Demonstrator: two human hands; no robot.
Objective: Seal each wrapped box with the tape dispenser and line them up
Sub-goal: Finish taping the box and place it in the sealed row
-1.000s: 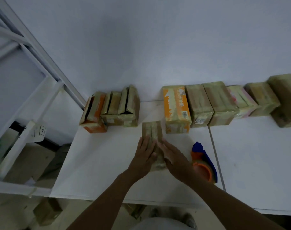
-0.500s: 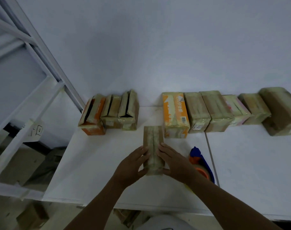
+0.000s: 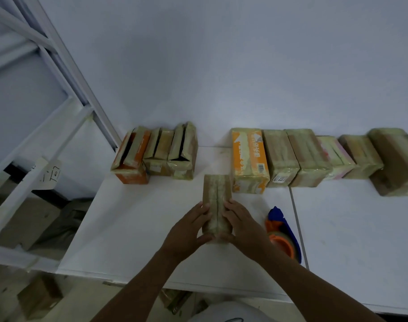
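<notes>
**Wrapped box held between both hands at mid-counter**

We find the wrapped box (image 3: pixel 217 196) lying flat on the white counter (image 3: pixel 128 228). Its long axis runs away from the person, and a taped seam runs down its top. The left hand (image 3: pixel 186 231) grips the box's left side towards the near end, with the fingers curled onto the top edge and the thumb at the near end. The right hand (image 3: pixel 243 225) grips the opposite side in like manner. The box thus sits between the two palms, its far half projecting beyond the fingertips.

The far end of the box lies just beside the orange box (image 3: pixel 249 159). That box stands at the left end of a row of wrapped boxes (image 3: pixel 314 156) set along the wall (image 3: pixel 221 66). Three open-topped boxes (image 3: pixel 156 154) stand grouped further left.

The tape dispenser (image 3: pixel 282 231) rests on the counter just right of the right wrist. We cannot tell whether the wrist touches it.
</notes>
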